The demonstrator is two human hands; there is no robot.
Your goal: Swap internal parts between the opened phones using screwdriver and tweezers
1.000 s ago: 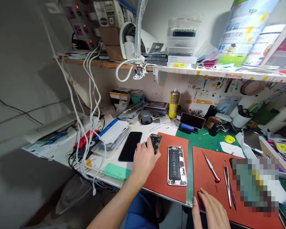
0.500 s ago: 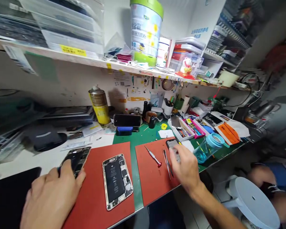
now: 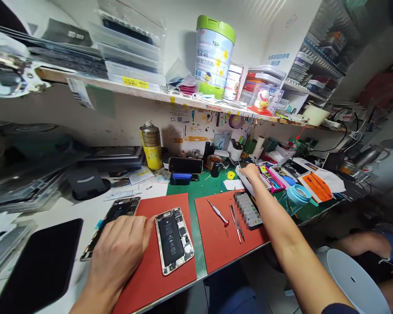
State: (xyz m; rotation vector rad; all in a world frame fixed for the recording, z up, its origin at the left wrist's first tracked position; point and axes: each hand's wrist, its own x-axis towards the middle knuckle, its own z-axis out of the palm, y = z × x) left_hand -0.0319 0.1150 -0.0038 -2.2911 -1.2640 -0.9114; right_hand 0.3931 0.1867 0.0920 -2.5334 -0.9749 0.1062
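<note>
My left hand (image 3: 121, 244) rests with curled fingers over the red mat's left edge. It partly covers an opened phone (image 3: 126, 206) with bare insides; its fingertips are hidden, so any grip is unseen. Right of it, a second opened phone (image 3: 172, 237) shows its black battery and a pale frame. Stretched far forward, my right hand (image 3: 249, 171) is over a white tool box (image 3: 244, 179), at a dark flat panel (image 3: 244, 164); its fingers are mostly hidden. Beneath that forearm lies a phone with a lit screen (image 3: 249, 210), beside tweezers (image 3: 236, 223) and a red-ended screwdriver (image 3: 218, 213).
A black tablet-like slab (image 3: 39, 266) lies at the left. Toward the back stand a yellow spray can (image 3: 152, 150) and a propped phone (image 3: 185, 165). A blue bottle (image 3: 296, 198) is right of my forearm. The shelf (image 3: 183, 100) overhangs the bench.
My right hand has left the lit phone and reached forward to the white box. The left hand has shifted right and curled. The view has turned slightly left.
</note>
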